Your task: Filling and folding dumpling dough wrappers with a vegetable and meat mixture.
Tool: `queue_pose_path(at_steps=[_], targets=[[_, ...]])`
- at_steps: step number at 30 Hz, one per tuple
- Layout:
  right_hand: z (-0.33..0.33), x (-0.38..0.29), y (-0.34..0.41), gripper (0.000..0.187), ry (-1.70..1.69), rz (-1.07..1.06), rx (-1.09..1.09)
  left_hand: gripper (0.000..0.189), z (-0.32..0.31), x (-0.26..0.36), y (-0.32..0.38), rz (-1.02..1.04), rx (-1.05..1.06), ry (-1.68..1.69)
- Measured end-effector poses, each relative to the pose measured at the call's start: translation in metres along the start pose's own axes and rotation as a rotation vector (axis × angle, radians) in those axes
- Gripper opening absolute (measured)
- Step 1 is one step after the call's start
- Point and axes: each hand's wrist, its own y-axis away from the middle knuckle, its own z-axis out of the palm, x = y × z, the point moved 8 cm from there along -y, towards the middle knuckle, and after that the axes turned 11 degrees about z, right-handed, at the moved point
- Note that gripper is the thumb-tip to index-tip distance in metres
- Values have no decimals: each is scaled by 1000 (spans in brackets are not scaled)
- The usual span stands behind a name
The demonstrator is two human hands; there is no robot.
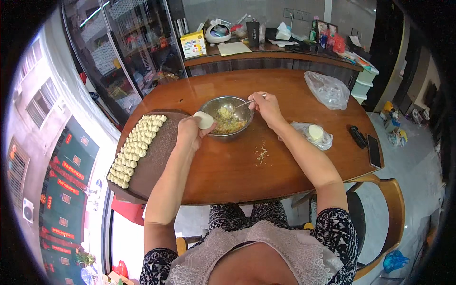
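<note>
A round white dough wrapper (204, 120) lies across the fingers of my left hand (188, 133), at the near left rim of a steel mixing bowl (244, 112). My right hand (266, 107) grips the handle of a metal spoon (243, 104), whose bowl end reaches down into the mixing bowl. Chopped yellowish filling (231, 125) covers the bowl's bottom, with a lump near the spoon. Left of my left hand, rows of small pleated dumplings (137, 148) sit along the left side of a dark brown board (160, 151). A stack of round wrappers (316, 131) rests on a plastic bag (327, 143) beyond my right forearm.
Crumbs of filling (262, 155) are scattered on the wooden table (221, 171). At its right lie a clear plastic bag (327, 89), a black object (358, 136) and a smartphone (373, 151). A cluttered sideboard (274, 53) stands behind; a wooden chair (394, 210) is at the right.
</note>
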Motion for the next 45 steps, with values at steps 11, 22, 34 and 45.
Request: queue_pose_path(at_steps=[11, 22, 34, 45], targets=[[-2, -43, 26, 24, 37, -191, -102, 34, 38, -39, -27, -191, -21, 58], [17, -84, 70, 18, 441, -698, -97, 38, 42, -51, -35, -199, -69, 203], [13, -85, 77, 17, 375, -674, -11, 36, 41, -49, -32, -218, 23, 274], [27, -86, 83, 13, 478, -780, -95, 32, 44, -49, -34, -168, -60, 154]])
